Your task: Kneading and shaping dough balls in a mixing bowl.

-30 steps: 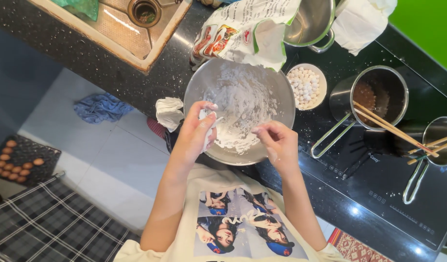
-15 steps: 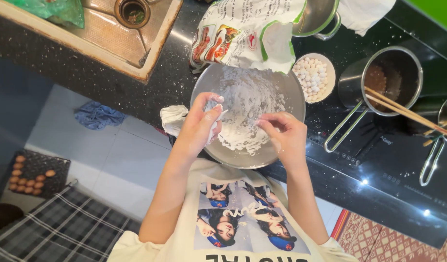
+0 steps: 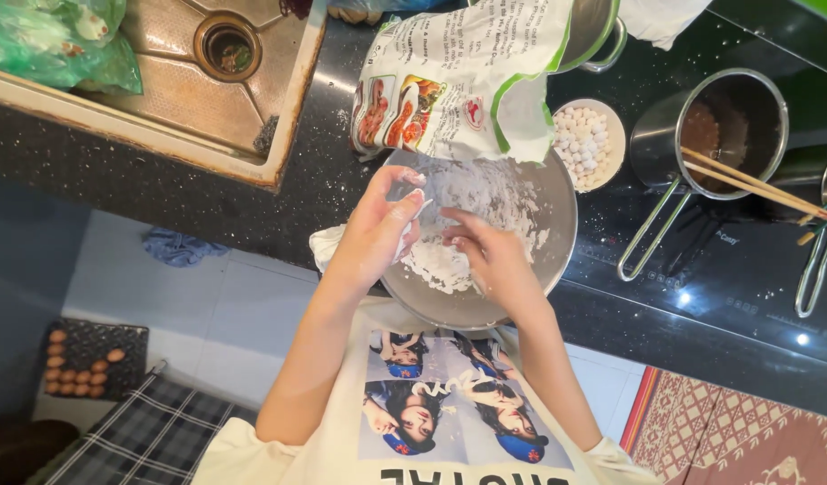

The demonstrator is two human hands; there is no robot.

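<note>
Where the dark counter meets the stove top, a big white flour bag with green edges and food pictures lies open, its mouth hanging over the far rim of a round metal bowl. White dough sits in the bowl, sticky and lumpy. Both hands are over it: the left hand has its fingers together and coated in dough, and the right hand is curled down with its fingertips pressed in the dough. Just beside the bowl is a small white dish full of little white balls. Farther right, a steel pot has brown stuff inside and chopsticks across it. On the floor, a dark egg tray holds brown eggs.
</note>
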